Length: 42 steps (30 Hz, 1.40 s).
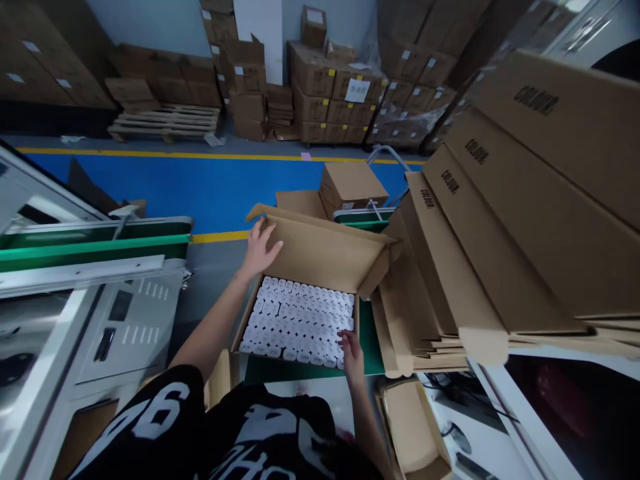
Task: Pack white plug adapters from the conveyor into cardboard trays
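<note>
An open cardboard box [321,257], its hinged lid raised at the back, lies in front of me. Rows of small white rounded pieces [300,320] fill it; their exact kind is too small to make out. My left hand [259,250] is at the upper left corner of the lid, with fingers spread and fingertips against the cardboard. My right hand [353,353] reaches over the box's right front part. Its fingers are slightly bent and apart, touching or just above the white pieces there.
Folded cartons marked "COLOUR" [465,220] lean in a stack at right. Under the box is a green surface [371,340]. A green conveyor [100,248] stands at left. Beyond are a closed carton [354,183], a blue floor lane [225,187], a pallet [165,121] and stacked boxes [313,80].
</note>
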Each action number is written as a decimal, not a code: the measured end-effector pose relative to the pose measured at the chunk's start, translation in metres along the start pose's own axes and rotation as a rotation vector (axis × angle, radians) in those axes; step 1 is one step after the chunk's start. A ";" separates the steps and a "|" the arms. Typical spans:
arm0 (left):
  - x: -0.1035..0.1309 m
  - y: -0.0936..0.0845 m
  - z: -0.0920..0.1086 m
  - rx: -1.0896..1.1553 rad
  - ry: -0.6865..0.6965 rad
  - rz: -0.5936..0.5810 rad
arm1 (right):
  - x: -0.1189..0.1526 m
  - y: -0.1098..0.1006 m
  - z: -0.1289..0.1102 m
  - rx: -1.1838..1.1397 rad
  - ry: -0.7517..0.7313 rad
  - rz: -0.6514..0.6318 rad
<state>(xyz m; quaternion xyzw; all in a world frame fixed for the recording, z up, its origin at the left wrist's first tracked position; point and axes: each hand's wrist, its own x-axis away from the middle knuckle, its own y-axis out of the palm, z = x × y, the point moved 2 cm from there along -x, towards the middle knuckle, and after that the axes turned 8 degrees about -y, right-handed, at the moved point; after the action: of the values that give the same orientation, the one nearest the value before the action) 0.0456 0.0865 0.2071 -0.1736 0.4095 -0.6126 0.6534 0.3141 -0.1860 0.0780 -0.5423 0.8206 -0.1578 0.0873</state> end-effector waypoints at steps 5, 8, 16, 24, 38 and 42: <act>-0.023 0.011 -0.017 -0.040 0.099 -0.122 | -0.033 0.037 0.014 0.257 0.027 0.115; -0.023 0.010 -0.020 -0.113 0.135 -0.105 | -0.062 0.046 0.016 0.406 0.067 0.198; 0.061 0.014 -0.040 -0.103 0.272 -0.191 | -0.120 0.070 0.017 0.718 0.287 0.221; 0.126 0.099 -0.024 -0.063 0.412 -0.715 | -0.133 0.064 0.011 0.820 0.317 0.078; 0.100 0.241 0.072 -0.294 0.357 -0.736 | -0.151 0.054 0.022 0.823 0.313 -0.031; 0.101 0.234 0.070 -0.327 0.368 -0.706 | -0.139 0.049 0.020 0.838 0.246 -0.024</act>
<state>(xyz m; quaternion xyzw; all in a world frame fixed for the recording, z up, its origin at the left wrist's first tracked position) 0.2436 0.0163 0.0463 -0.2922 0.5264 -0.7463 0.2838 0.3328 -0.0443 0.0380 -0.4466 0.6835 -0.5418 0.1996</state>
